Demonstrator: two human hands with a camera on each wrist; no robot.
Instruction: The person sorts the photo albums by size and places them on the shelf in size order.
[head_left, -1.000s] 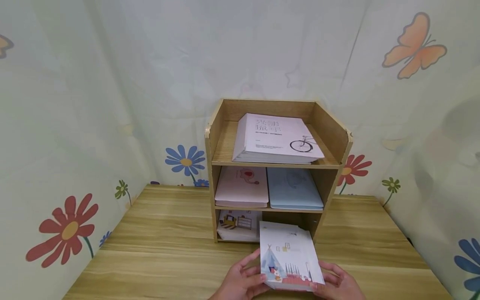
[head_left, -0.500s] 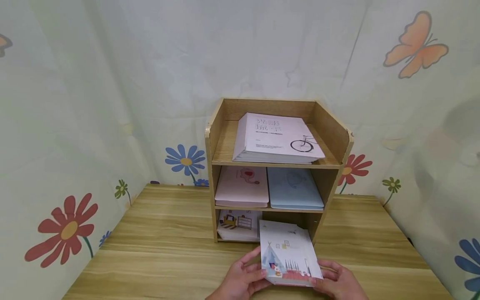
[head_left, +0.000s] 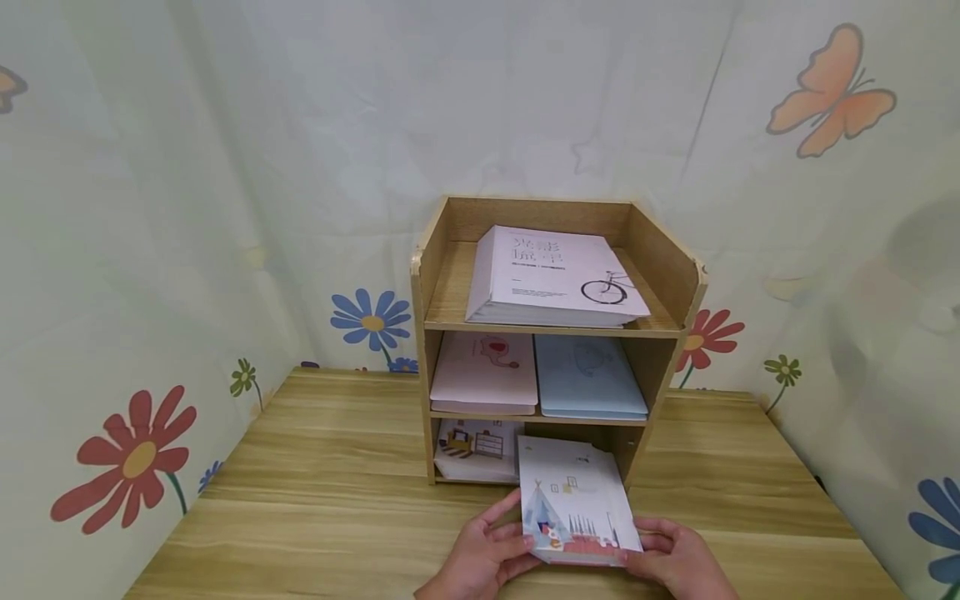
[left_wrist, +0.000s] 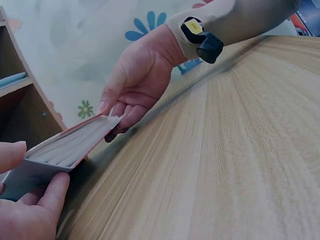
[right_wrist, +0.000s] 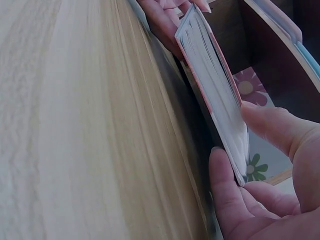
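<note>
A thick book (head_left: 581, 500) with a tent drawn on its white cover lies between my two hands. Its far end reaches into the lower right part of a small wooden shelf (head_left: 667, 283). My left hand (head_left: 487, 550) grips the near left corner, thumb on the cover. At the near right corner, my right hand (head_left: 675, 558) pinches the book the same way. The right wrist view shows the page edges (right_wrist: 215, 80) between thumb and fingers, the book held slightly above the tabletop. Left of it in the bottom compartment lies another book (head_left: 480, 450) with a furniture drawing.
On the shelf's top rests a thick white book (head_left: 555, 275) with a bicycle picture. The middle level holds a pink notebook (head_left: 483, 375) and a blue notebook (head_left: 592, 379) side by side. A wood-grain table (head_left: 322, 500) stands against a flowered curtain (head_left: 300, 167).
Between my hands the book has slid a little away from me, deeper toward the lower right compartment. Both hands have kept their grip and moved forward slightly with it.
</note>
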